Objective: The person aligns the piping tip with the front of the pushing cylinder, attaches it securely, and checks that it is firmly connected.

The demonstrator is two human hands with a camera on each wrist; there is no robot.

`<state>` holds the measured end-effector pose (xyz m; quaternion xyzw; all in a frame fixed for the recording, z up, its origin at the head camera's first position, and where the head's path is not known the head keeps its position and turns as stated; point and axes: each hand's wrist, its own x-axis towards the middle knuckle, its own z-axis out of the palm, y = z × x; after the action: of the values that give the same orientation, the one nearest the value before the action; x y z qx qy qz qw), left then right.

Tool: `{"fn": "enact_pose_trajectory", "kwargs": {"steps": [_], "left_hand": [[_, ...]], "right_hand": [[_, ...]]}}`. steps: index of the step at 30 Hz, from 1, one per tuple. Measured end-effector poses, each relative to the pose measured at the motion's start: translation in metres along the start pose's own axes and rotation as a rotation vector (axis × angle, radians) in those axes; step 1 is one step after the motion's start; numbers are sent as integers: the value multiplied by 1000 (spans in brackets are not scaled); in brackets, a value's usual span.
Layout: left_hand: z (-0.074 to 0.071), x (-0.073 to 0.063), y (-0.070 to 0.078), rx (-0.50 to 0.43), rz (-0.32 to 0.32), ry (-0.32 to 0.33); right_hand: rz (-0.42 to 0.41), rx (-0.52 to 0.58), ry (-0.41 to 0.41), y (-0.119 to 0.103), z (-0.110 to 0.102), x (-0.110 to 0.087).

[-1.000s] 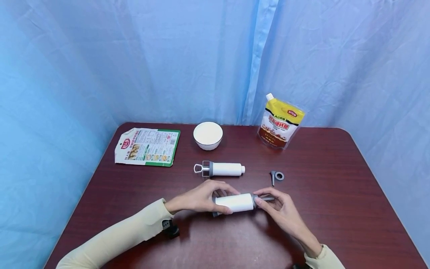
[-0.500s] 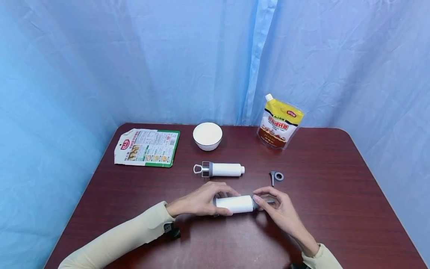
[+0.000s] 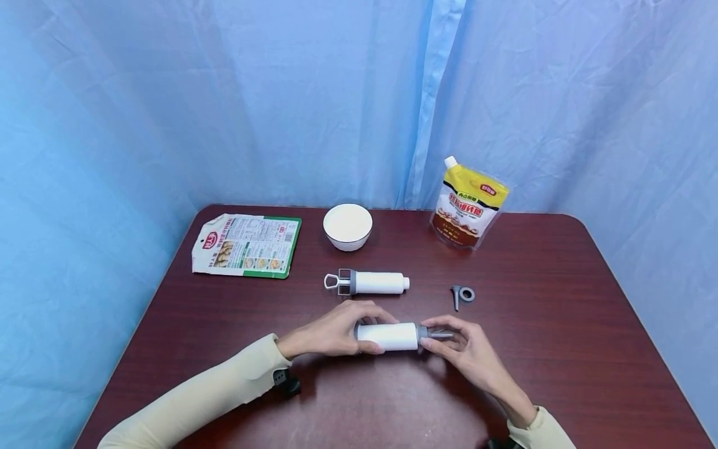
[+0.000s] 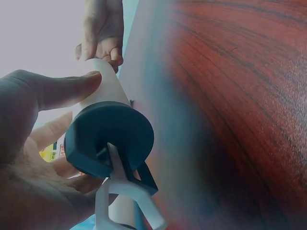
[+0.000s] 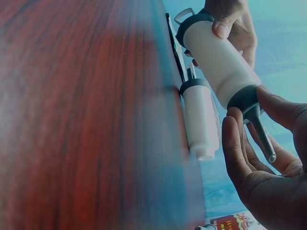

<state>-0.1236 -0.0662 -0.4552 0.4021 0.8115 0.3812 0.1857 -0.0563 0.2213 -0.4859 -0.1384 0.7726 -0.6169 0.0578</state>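
My left hand (image 3: 336, 327) grips the barrel of a white icing syringe (image 3: 392, 337), thumb in front and fingers behind. The left wrist view shows the syringe's dark grey end cap (image 4: 112, 132) and the white plunger handle (image 4: 124, 191) sticking out of it. At the other end, my right hand (image 3: 473, 352) pinches the grey collar (image 5: 243, 97) between thumb and fingertips. A long tapered grey nozzle (image 5: 263, 136) points out from that collar, between the curved fingers. Behind the hands lies a second white icing syringe (image 3: 380, 282), its plunger handle to the left.
A small grey nozzle (image 3: 456, 298) lies beside a grey ring (image 3: 467, 294) behind the right hand. Farther back stand a white bowl (image 3: 348, 227) and a yellow and brown spouted pouch (image 3: 468, 206). A flat green and white packet (image 3: 247, 246) lies at the left.
The held syringe has shifted slightly left. The right thumb and fingertips have changed their place on the grey collar, so more of it shows. Everything else lies as before.
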Motion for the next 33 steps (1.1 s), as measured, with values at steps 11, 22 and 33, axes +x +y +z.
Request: {"fn": "enact_pose_trajectory", "kwargs": {"steps": [11, 22, 33], "left_hand": [[2, 0, 6, 46, 16, 8], [3, 0, 3, 12, 7, 6], [3, 1, 2, 2, -3, -14]], "right_hand": [[75, -107, 78, -1, 4, 1], [5, -44, 13, 0, 1, 0], [82, -118, -14, 2, -2, 0]]}}
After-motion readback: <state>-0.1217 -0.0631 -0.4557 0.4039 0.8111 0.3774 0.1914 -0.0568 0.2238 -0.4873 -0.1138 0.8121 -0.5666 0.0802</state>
